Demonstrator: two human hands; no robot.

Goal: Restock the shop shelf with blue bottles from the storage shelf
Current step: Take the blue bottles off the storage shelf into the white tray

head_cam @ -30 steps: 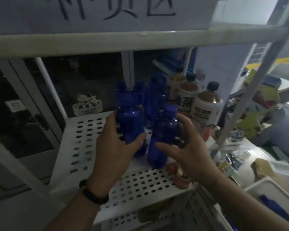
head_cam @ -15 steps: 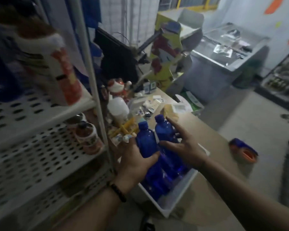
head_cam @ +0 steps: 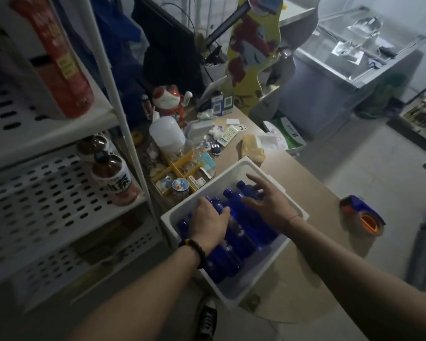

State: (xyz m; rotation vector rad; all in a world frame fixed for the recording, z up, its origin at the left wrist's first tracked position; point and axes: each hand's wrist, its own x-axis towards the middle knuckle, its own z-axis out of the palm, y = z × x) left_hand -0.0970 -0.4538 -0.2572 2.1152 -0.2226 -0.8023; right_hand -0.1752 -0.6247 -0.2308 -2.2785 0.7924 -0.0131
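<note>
Blue bottles point(head_cam: 234, 232) now lie in the white bin point(head_cam: 261, 289); half a second ago I held two above it. My left hand point(head_cam: 208, 223) rests curled on one, my right hand point(head_cam: 268, 205) hovers open: collecting continues.

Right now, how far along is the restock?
Done: several blue bottles lie in the white bin on the counter. In hand: the left hand rests on the bottles; the right hand hovers open above them. Left: the shop shelf is not in view, so none are stocked.
</note>
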